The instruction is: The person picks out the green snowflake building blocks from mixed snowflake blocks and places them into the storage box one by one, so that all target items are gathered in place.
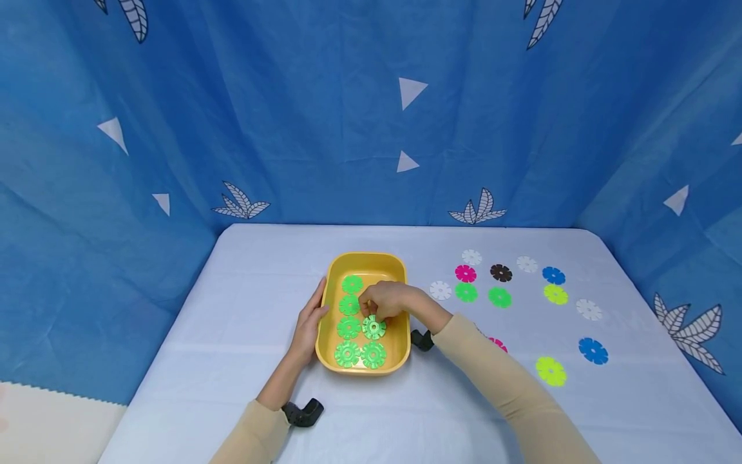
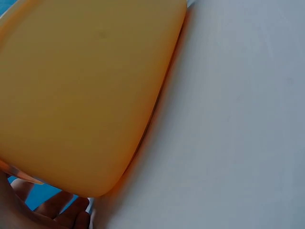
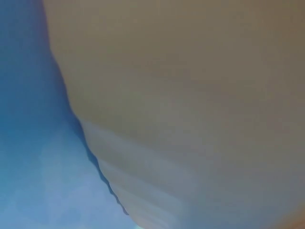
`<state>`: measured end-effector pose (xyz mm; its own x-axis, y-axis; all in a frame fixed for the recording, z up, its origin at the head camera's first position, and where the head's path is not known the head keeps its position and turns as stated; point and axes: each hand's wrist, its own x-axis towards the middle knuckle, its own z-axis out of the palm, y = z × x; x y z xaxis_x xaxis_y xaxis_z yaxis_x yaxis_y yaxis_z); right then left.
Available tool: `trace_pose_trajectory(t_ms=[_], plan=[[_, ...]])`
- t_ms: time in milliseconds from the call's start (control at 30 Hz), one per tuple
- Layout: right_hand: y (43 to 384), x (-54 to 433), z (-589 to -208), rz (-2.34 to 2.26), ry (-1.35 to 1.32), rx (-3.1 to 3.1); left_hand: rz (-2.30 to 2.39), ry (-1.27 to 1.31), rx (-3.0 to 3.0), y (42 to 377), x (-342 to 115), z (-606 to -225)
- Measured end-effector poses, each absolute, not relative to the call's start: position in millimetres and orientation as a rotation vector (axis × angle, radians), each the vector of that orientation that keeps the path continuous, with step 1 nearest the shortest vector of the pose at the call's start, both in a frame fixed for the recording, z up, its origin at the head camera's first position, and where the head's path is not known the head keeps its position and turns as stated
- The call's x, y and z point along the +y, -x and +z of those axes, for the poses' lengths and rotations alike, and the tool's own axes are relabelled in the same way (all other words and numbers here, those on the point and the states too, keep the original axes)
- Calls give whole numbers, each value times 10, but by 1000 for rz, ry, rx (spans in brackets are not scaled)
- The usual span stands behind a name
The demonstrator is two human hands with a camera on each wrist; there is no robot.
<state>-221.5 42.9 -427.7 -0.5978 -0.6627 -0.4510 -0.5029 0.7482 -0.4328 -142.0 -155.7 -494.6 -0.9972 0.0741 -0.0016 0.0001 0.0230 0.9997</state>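
Note:
A yellow plastic tray (image 1: 364,372) stands on the table with several green notched snowflake discs (image 1: 349,327) lying inside it in two columns. Along the tray's left side, my left hand (image 1: 307,325) grips the wall, its thumb at the rim; the left wrist view shows the tray's outer wall (image 2: 90,95) and part of the left hand (image 2: 47,210). My right hand (image 1: 387,299) reaches over the right rim with curled fingers, pinching the upper edge of a shiny green snowflake disc (image 1: 373,327) in the right column. Its fingertips are partly hidden.
To the right lie loose discs: pink (image 1: 466,273), black (image 1: 501,272), blue (image 1: 593,351), yellow (image 1: 551,371), white (image 1: 589,309) and green (image 1: 500,297). My right sleeve (image 1: 504,380) partly covers a pink one. A blue curtain (image 1: 348,129) hangs behind the white table (image 1: 261,270).

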Motion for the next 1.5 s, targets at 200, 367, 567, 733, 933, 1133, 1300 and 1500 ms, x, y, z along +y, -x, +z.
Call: trace_pose_trajectory(t_ms=[200, 367, 567, 733, 933, 1133, 1300, 1500], plan=[[2194, 420, -4270, -306, 869, 2381, 2167, -90, 2196, 1417, -1561, -4947], [2200, 457, -4232, -340, 951, 2408, 2178, -104, 2183, 1417, -1565, -4942], [2215, 625, -4071, -587, 1149, 2402, 2180, -92, 2192, 1423, -1569, -4936], [2153, 900, -3952, -853, 1110, 2385, 2171, -87, 2202, 1423, -1569, -4940], [2015, 1393, -3967, -1032, 886, 2433, 2179, -87, 2194, 1425, -1561, -4938], [1982, 1997, -4114, -1119, 602, 2526, 2178, -74, 2198, 1431, -1556, -4938], [1996, 2478, -4131, -1232, 342, 2578, 2178, -79, 2198, 1438, -1544, -4941], [2027, 2839, -4128, -1286, 124, 2619, 2183, -84, 2206, 1438, -1554, -4948]])
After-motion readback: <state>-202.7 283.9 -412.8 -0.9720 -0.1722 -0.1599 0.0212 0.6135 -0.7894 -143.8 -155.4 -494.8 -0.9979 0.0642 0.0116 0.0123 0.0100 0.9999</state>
